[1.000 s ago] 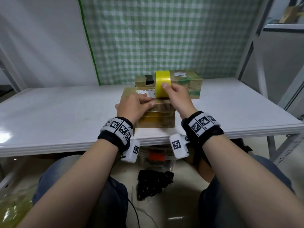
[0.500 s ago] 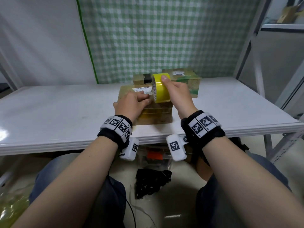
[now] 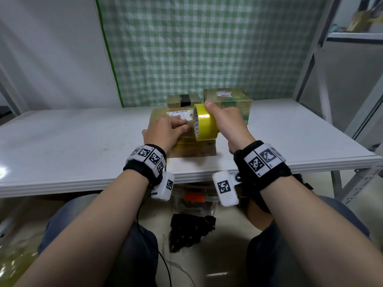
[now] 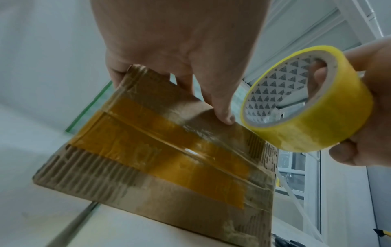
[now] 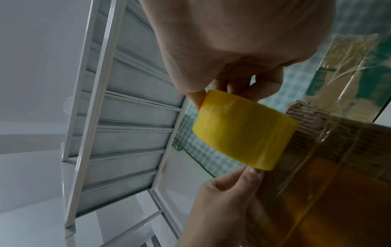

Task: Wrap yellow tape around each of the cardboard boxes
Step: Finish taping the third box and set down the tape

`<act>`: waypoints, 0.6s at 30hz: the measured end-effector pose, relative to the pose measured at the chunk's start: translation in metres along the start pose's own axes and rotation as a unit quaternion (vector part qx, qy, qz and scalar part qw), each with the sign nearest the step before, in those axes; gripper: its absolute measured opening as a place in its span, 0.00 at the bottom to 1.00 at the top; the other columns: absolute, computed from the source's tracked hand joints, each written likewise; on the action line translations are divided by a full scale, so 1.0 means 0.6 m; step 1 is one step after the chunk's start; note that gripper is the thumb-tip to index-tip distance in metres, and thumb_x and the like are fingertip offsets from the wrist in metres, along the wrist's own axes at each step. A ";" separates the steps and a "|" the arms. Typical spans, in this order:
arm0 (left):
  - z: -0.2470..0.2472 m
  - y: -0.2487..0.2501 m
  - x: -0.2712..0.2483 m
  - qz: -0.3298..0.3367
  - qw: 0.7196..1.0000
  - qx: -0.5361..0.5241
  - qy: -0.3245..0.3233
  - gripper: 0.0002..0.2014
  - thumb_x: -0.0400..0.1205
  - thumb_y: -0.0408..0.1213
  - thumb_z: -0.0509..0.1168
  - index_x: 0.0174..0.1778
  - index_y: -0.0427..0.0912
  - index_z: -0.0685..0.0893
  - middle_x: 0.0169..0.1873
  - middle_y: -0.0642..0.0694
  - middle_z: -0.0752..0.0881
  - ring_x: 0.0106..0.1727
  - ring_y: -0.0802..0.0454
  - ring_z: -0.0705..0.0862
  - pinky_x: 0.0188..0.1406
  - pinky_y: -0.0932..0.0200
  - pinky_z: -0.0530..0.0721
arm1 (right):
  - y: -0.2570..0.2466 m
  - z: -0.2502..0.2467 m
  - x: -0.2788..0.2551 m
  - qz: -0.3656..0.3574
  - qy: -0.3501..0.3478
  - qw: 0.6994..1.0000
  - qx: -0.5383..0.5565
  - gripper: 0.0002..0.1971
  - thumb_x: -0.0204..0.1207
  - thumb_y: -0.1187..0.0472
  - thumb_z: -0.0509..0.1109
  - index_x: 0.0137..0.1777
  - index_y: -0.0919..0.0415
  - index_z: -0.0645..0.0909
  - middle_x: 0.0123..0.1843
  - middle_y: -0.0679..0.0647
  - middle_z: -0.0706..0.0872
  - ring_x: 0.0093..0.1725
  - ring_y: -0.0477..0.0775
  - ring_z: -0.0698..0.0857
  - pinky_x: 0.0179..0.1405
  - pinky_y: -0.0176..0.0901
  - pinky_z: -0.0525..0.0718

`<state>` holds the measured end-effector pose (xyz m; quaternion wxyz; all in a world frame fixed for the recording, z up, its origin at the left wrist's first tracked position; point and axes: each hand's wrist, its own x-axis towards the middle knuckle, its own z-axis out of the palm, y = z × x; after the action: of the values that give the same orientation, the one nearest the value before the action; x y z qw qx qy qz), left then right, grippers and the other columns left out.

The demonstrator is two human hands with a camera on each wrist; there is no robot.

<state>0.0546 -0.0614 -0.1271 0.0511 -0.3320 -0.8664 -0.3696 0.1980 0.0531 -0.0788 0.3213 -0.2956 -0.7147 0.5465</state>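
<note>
One white table carries three cardboard boxes, and there is a single roll of yellow tape. Furthest left of the working things, the left hand lies on top of the nearest box, its fingers reaching over the paper label and its thumb pressing down on the front face; the hand grips this box along its upper edge. That front face already bears yellow-brown strips of tape, seen clearly from the left wrist. Just right of the left fingers, the tape roll is held up above the right end of the same box, standing on edge with its hollow core facing left. The right hand grasps the roll, with one finger pushed through the core and the others curled round the outside. Behind, a small box with a black patch sits beside a larger box with green print, at the right.
</note>
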 end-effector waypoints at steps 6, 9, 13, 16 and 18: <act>0.002 -0.001 0.007 -0.005 1.000 0.000 -0.004 0.17 0.79 0.64 0.70 0.62 0.69 0.89 0.70 0.66 0.83 0.71 0.52 0.80 0.70 0.37 0.69 | 0.012 -0.003 -0.007 0.043 -0.036 0.998 -0.022 0.25 0.80 0.42 0.72 0.55 0.68 0.86 0.46 0.55 0.84 0.42 0.56 0.83 0.42 0.47 0.75; 0.003 -0.002 0.007 -0.005 1.000 0.000 -0.002 0.17 0.79 0.63 0.70 0.62 0.68 0.89 0.71 0.65 0.83 0.71 0.52 0.79 0.67 0.40 0.68 | 0.021 -0.006 -0.011 0.073 -0.060 0.994 -0.057 0.23 0.79 0.41 0.72 0.58 0.63 0.83 0.50 0.55 0.86 0.46 0.57 0.86 0.38 0.46 0.75; 0.006 -0.005 0.008 0.002 1.000 -0.009 0.002 0.16 0.80 0.62 0.70 0.62 0.68 0.89 0.71 0.67 0.82 0.72 0.54 0.78 0.67 0.40 0.66 | 0.026 -0.011 -0.016 0.088 -0.084 0.987 -0.105 0.23 0.78 0.40 0.70 0.60 0.61 0.81 0.52 0.57 0.88 0.50 0.59 0.89 0.37 0.47 0.77; 0.007 -0.008 0.008 0.022 1.000 -0.008 -0.003 0.15 0.81 0.60 0.69 0.64 0.66 0.88 0.72 0.66 0.81 0.76 0.56 0.74 0.70 0.39 0.67 | 0.028 -0.008 -0.022 0.092 -0.112 0.982 -0.121 0.26 0.74 0.39 0.71 0.59 0.62 0.84 0.51 0.60 0.92 0.47 0.62 0.92 0.56 0.57 0.89; 0.004 -0.012 0.011 0.035 0.999 -0.005 -0.020 0.16 0.83 0.57 0.68 0.67 0.66 0.86 0.76 0.62 0.78 0.82 0.54 0.68 0.76 0.33 0.66 | 0.028 -0.008 -0.022 0.096 -0.121 0.982 -0.112 0.29 0.69 0.39 0.71 0.59 0.62 0.85 0.50 0.60 0.92 0.46 0.61 0.93 0.55 0.58 0.90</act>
<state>0.0453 -0.0597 -0.1308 0.0451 -0.3700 -0.8531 -0.3652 0.2110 0.0494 -0.0958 0.1434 -0.3291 -0.7732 0.5227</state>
